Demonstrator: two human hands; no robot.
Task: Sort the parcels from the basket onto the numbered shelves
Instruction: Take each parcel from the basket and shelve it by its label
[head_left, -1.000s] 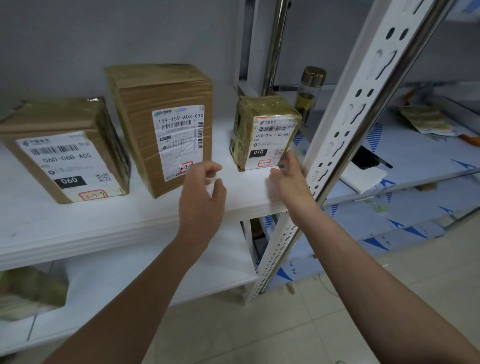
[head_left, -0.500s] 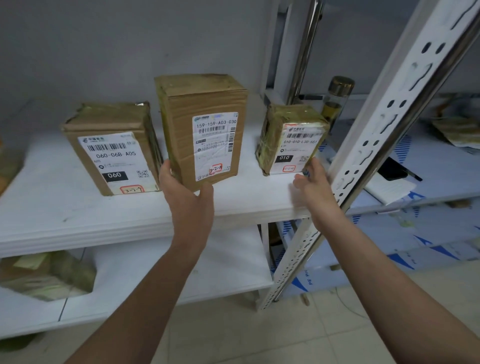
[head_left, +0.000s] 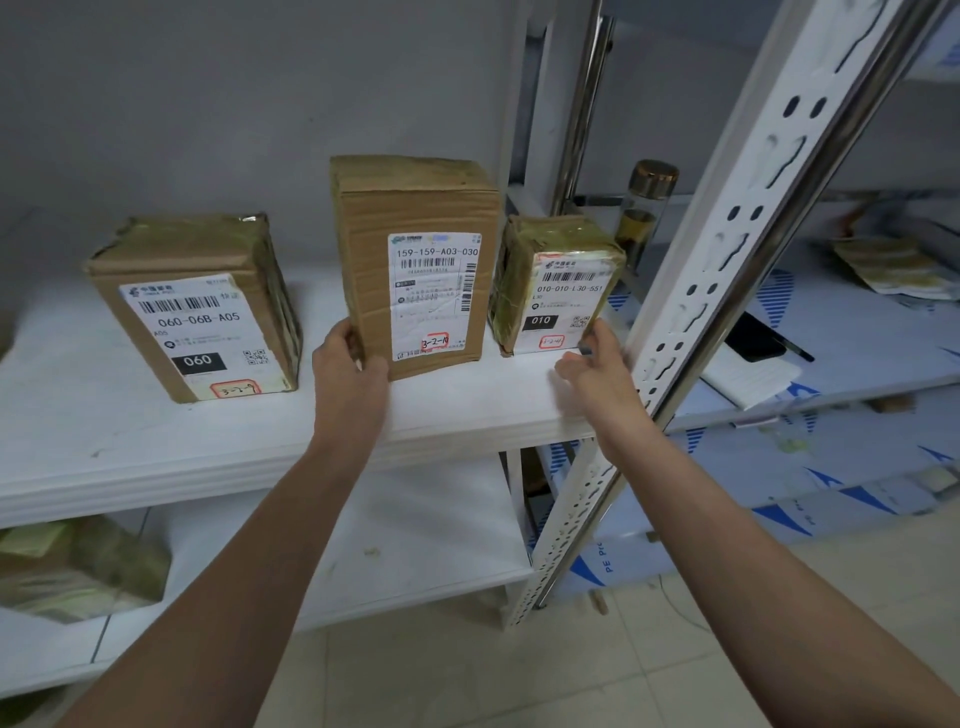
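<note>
Three cardboard parcels stand upright on the white shelf (head_left: 156, 447). The left parcel (head_left: 197, 306) is labelled 060, the tall middle parcel (head_left: 415, 260) reads 159-159-A03-030, and the small taped right parcel (head_left: 558, 291) is labelled 010. My left hand (head_left: 348, 369) grips the lower left corner of the middle parcel, thumb on its front face. My right hand (head_left: 597, 369) touches the lower right corner of the small parcel with its fingertips; the fingers are slightly bent. No basket is in view.
A perforated white shelf post (head_left: 717, 291) slants just right of my right hand. Behind it stands a glass bottle with a gold cap (head_left: 644, 208). A lower shelf (head_left: 415, 530) holds a taped parcel (head_left: 78, 571) at the left. More shelving lies to the right.
My left hand moved from hovering in front of the middle parcel to gripping its lower left corner. My right hand stayed at the small parcel's corner. The view has shifted left.
</note>
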